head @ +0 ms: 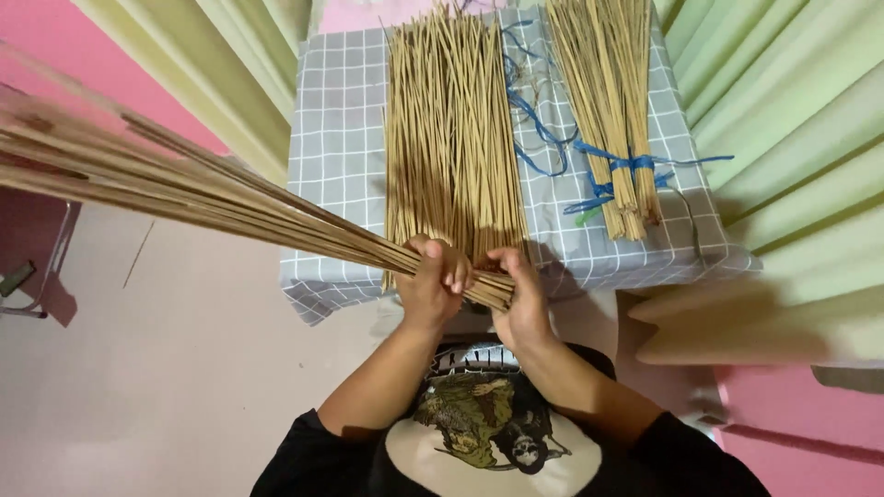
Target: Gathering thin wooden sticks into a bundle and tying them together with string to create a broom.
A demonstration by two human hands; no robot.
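We've got a bunch of thin sticks (pixel 230 198) fanning off to our left, butt ends pinched together so they stay even. Left hand (pixel 431 281) is clenched tight round the bunch; right hand (pixel 523 294) curls its fingers (pixel 512 265) onto the cut ends. Loose sticks (pixel 451 138) and a blue-tied bundle (pixel 612 120) wait on the checked table (pixel 336 138).

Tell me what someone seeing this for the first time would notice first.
The long bundle of thin tan sticks sweeping from the upper left down to the middle, gripped near its end by the left hand with the right hand beside it. Behind the hands, a loose pile of similar sticks lies on the grey checked tablecloth, with a blue-string-tied stick bundle to its right.
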